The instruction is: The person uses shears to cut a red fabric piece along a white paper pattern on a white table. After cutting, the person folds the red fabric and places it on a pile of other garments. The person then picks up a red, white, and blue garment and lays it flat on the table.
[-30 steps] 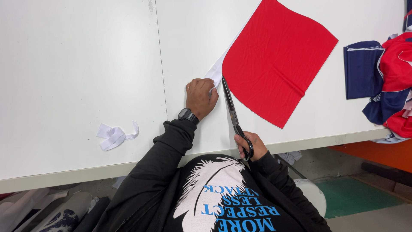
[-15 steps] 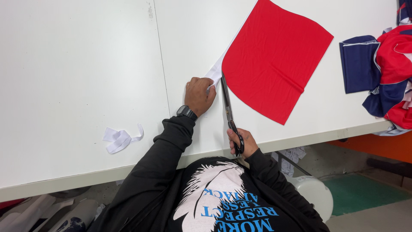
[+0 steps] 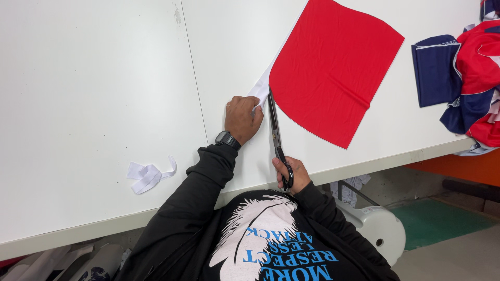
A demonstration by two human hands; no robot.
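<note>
The fingers of the right hand are curled through the black handle loops of a pair of long tailor's scissors, gripping them at the near edge of the table. The blades run from that hand toward 12 o'clock, closed or nearly so — the view cannot settle which — with the tip lying against the left edge of the red fabric.

The left hand lies knuckles-up just to the 9 o'clock side of the blades, fingers bent and pressing down on the lower end of a narrow white fabric strip. That strip runs up toward 1 o'clock along the red fabric's left border, touching it. A black wristwatch sits at the wrist, above a black sleeve.

The red fabric is a roughly square sheet, lying flat and turned on its corner, spreading from the scissors' tip toward 1 and 2 o'clock; its lowest corner comes near the table's front edge, at about 3 o'clock from the left hand.

Well apart at 8 o'clock from the left hand, a loosely knotted white fabric scrap lies alone on the white table top. At the far right, around 3 o'clock, a heap of navy, red and white garments rests on the table's end and hangs over it. No container shows on the table — below its edge, near the right elbow, stands a rounded white appliance on the floor.
</note>
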